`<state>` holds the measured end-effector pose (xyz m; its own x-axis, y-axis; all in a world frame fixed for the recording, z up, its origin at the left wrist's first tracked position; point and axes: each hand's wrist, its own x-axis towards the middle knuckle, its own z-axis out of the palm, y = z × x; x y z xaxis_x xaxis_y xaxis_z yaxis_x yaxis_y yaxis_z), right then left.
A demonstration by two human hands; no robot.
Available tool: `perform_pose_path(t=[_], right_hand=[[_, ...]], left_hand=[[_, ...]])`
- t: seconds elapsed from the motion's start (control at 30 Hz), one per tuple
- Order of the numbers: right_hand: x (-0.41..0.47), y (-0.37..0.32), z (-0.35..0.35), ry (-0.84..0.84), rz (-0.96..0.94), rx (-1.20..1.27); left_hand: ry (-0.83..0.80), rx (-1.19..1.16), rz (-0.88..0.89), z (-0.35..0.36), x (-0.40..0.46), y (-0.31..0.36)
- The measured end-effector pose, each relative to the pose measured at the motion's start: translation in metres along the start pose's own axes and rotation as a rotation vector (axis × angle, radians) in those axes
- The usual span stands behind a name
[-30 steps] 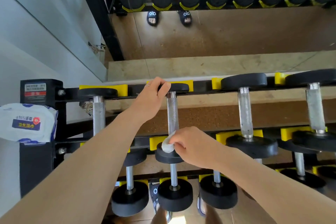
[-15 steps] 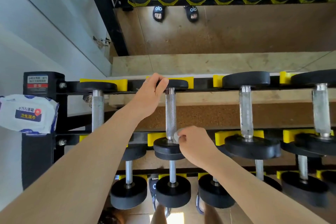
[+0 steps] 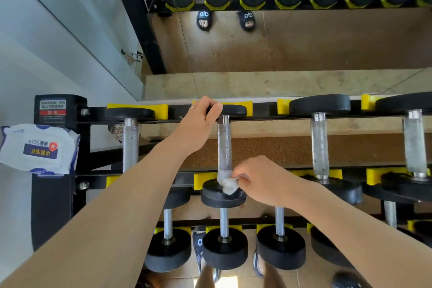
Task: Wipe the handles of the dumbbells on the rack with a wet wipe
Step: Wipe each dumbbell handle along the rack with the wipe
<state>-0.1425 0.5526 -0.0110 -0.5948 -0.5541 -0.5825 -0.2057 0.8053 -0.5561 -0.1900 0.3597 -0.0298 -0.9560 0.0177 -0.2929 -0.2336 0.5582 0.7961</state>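
**Wiping the near end of the second dumbbell's handle**

The rack is holding a top row of dumbbells, each lying with its long axis running away from the person, one black head at the far rail and one at the near rail. The second dumbbell from the left is the one being worked on. The left hand is gripping its far head, fingers curled over the rim, likely steadying it. The right hand is pinching the crumpled wet wipe against the bottom of the knurled handle, just above the near head. Judging by this, the next move is calling for drawing the wipe along the bar toward the far head, or moving to a neighbouring handle.
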Motion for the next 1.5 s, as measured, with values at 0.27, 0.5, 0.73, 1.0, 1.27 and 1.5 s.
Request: perform_pose_path(t=[0.27,0.5,0.73,1.0,1.27,1.5], right_hand=[[0.028,-0.014,0.02,0.199,0.445,0.439],[0.032,0.003,-0.011,0.316,0.601,1.097],[0.068,-0.031,-0.022,0.499,0.489,1.287],[0.04,-0.041,0.009,0.778,-0.026,0.184],[0.024,-0.013,0.018,0.021,-0.175,-0.174],[-0.002,0.009,0.004,0.049,0.014,0.047]], left_hand=[[-0.002,-0.012,-0.026,0.0,-0.001,0.001],[-0.011,-0.025,-0.024,-0.001,-0.003,0.002],[-0.011,-0.018,-0.011,-0.001,0.0,0.002],[-0.001,-0.006,-0.051,0.001,0.002,0.001],[-0.002,0.04,-0.028,-0.002,-0.002,0.006],[0.004,0.068,-0.045,0.0,-0.005,0.01]])
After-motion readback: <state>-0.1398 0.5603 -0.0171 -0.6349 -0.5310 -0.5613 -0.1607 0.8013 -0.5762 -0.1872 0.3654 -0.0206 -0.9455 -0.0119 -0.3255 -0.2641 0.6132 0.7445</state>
